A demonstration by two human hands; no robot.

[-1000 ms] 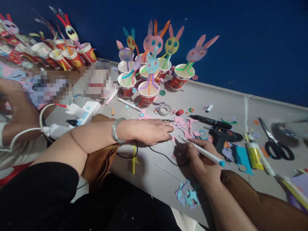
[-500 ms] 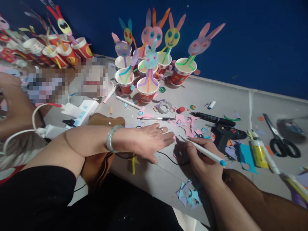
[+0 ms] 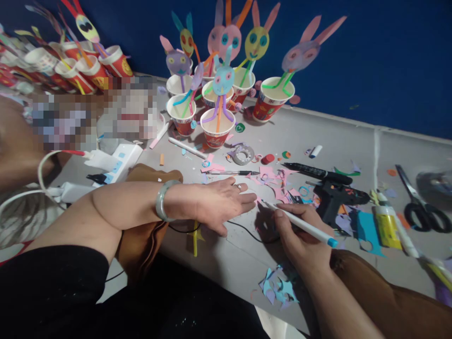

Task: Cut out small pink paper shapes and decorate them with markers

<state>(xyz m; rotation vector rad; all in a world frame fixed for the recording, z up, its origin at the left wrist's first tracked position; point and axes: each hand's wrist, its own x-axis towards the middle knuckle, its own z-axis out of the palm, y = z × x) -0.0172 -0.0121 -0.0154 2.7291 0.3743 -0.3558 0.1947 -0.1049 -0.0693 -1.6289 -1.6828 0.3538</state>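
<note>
My left hand [image 3: 224,202] rests palm down on the grey table [image 3: 219,263], fingers stretched out and a bracelet at the wrist. Anything beneath its palm is hidden. In my right hand [image 3: 305,235] is a white felt-tip pen [image 3: 307,226] with a turquoise end, gripped between thumb and fingers. Its tip points at the left hand's fingertips. Pink paper scraps [image 3: 278,181] lie just beyond both hands, along with a ballpoint pen [image 3: 233,173]. Close to the right hand are a black glue gun [image 3: 328,200] and a black marker [image 3: 318,173].
Paper cups [image 3: 218,127] with rabbit-faced paper figures stand at the back. Scissors [image 3: 420,202], a yellow glue bottle [image 3: 387,226] and a tape roll [image 3: 243,154] lie around. A power strip [image 3: 123,162] is at left, near another person's arm [image 3: 17,141]. Blue scraps [image 3: 278,287] lie in front.
Both hands keep nearly the same pose, with the pen still in the right hand. The camera view has shifted slightly, and the other person's arm at left has moved.
</note>
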